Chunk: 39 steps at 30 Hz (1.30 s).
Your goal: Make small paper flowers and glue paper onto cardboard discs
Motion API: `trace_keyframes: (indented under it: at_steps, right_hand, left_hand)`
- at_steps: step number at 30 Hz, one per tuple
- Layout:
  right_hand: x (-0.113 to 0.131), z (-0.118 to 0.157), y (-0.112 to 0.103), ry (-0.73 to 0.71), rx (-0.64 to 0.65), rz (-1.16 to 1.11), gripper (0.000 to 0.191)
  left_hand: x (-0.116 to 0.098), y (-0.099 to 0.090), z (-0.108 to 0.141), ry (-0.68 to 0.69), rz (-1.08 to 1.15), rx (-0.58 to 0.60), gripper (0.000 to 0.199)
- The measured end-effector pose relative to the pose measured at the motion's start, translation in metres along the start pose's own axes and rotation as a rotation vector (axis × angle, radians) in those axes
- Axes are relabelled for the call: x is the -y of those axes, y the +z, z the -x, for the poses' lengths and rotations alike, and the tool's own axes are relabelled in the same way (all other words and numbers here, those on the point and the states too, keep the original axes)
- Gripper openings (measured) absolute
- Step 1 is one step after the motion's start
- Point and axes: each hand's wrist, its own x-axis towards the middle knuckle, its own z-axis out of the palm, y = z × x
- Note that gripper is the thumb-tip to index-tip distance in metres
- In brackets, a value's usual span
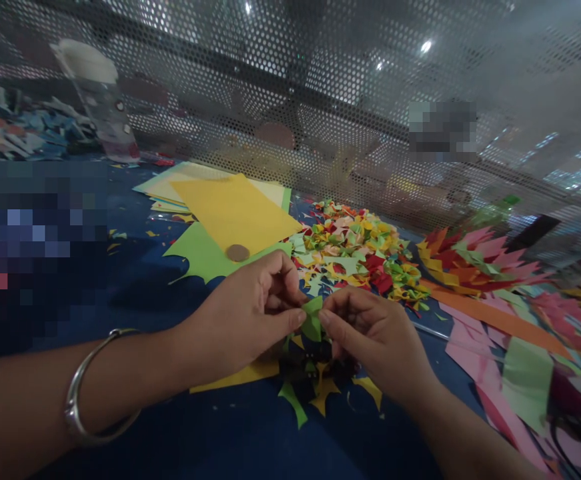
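Note:
My left hand (255, 310) and my right hand (370, 327) meet near the middle of the view, pinching a small piece of green paper (312, 320) between them. Each thumb and forefinger grips one side of it. Under my hands lie yellow paper scraps (325, 395), a pointed green scrap (295, 403) and something dark, partly hidden. Beyond my left hand, a large green sheet with scalloped cut edges (200, 250) lies beneath a yellow sheet (240, 213). A round brown disc (237, 253) rests at the yellow sheet's near corner.
A heap of small coloured paper cuttings (355, 247) sits behind my hands on the dark blue table (170, 433). Pink, orange and red folded paper (485, 260) and pink strips (475, 340) lie at right. A clear cup (105, 100) stands back left, before a perforated metal screen (280, 87).

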Motion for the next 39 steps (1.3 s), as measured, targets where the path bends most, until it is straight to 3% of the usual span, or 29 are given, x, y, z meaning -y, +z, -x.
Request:
trace_keyframes:
  at_steps: [10,15,23,26,34,39]
  right_hand:
    - [0.000,0.001,0.001,-0.037,-0.048,0.088,0.024]
    - [0.001,0.000,-0.002,-0.060,-0.163,0.096,0.031]
    - [0.001,0.001,0.001,-0.029,-0.042,0.065,0.026]
    - [0.000,0.001,0.003,-0.065,-0.060,0.048,0.026]
    - [-0.002,0.002,0.004,-0.134,-0.101,0.107,0.021]
    - [-0.004,0.001,0.004,-0.176,-0.105,0.118,0.019]
  left_hand:
    - [-0.003,0.004,-0.003,0.019,-0.079,-0.103,0.030]
    - [0.001,0.000,-0.004,0.049,-0.069,-0.111,0.038]
    - [0.002,0.001,0.003,0.129,-0.073,-0.018,0.034]
    - [0.003,0.002,0.003,0.140,-0.084,-0.032,0.036]
    - [0.008,0.007,-0.001,-0.109,0.079,-0.063,0.037]
    - [0.010,0.007,-0.005,0.022,-0.017,-0.101,0.033]
